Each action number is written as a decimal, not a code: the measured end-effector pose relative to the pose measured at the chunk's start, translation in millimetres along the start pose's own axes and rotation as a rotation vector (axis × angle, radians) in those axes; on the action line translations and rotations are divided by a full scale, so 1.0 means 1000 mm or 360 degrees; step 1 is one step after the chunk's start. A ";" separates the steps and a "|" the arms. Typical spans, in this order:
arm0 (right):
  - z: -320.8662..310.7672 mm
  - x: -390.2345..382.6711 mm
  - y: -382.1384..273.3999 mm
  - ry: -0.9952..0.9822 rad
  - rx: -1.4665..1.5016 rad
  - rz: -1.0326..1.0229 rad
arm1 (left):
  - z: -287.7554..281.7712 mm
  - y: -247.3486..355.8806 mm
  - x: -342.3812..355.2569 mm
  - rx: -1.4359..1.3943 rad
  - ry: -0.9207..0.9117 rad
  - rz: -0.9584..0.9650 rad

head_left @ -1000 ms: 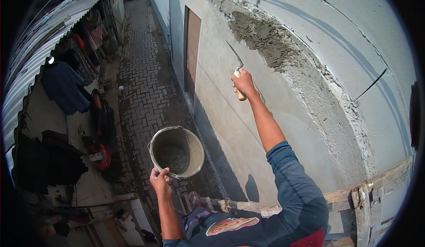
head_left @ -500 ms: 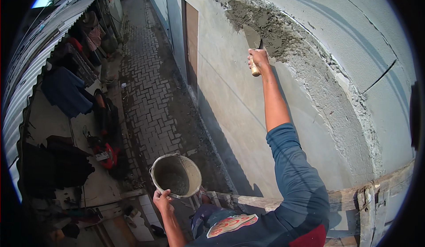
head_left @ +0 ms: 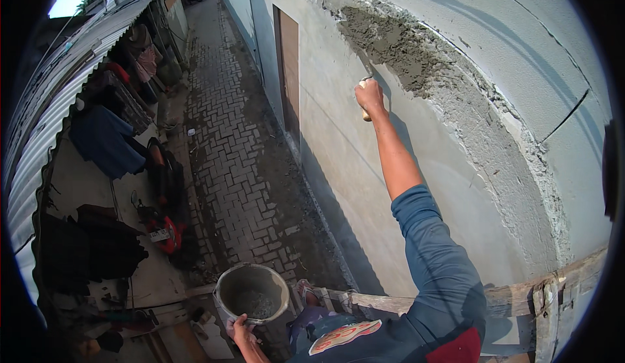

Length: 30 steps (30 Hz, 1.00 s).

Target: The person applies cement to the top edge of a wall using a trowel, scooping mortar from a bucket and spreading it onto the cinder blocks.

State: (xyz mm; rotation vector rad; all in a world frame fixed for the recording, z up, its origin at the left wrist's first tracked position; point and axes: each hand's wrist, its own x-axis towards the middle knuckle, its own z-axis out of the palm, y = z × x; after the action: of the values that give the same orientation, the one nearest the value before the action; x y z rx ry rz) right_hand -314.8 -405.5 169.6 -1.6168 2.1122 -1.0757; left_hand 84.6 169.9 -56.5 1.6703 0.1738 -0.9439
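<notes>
My right hand (head_left: 370,98) is closed round the pale handle of a trowel (head_left: 366,64), whose blade is seen nearly edge-on close to the wall. Just above and to its right, a rough patch of wet dark mortar (head_left: 397,47) clings to the wall (head_left: 338,122) below a ledge. Low in front of me, my left hand (head_left: 241,329) grips the near rim of a bucket (head_left: 283,296). Grey mortar residue lies in the bottom of the bucket. The left fingers are partly hidden by the rim.
A wooden rail (head_left: 508,300) runs along the wall near my body. Below lies a paved alley (head_left: 224,161) with a red motorcycle (head_left: 170,236) at its left. A corrugated roof (head_left: 62,99) and hanging clothes (head_left: 107,143) line the left side. A brown door (head_left: 287,67) stands farther along the wall.
The trowel has come down and slightly left, off the mortar patch, its blade turned edge-on. My left hand and the bucket have sunk lower in view. The view itself has shifted slightly.
</notes>
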 end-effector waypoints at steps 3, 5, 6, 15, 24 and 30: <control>0.010 0.027 -0.003 0.0145 0.0038 0.0200 | 0.002 -0.002 0.004 0.0016 -0.0041 0.0056; 0.016 0.028 -0.005 0.0260 0.0179 0.0109 | -0.012 -0.008 0.012 -0.0023 0.0004 0.0059; 0.010 0.028 -0.002 0.0391 0.0283 0.0019 | -0.018 -0.009 0.011 -0.0059 0.0025 0.0031; -0.058 -0.038 0.003 0.0355 0.0845 -0.0034 | -0.066 -0.016 -0.006 -0.0245 -0.0004 -0.0107; -0.009 0.012 0.039 0.0354 -0.0226 -0.0232 | -0.026 -0.005 0.017 0.0230 0.0186 -0.0067; -0.104 -0.078 0.027 0.0487 0.0879 -0.0164 | -0.016 -0.008 0.011 0.0039 -0.0112 0.0069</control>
State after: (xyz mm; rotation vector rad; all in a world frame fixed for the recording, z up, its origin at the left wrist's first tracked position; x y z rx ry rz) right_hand -371.3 -291.0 205.8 -1.3608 1.6754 -1.8410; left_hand 94.9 182.5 -69.4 1.6543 0.0786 -0.9740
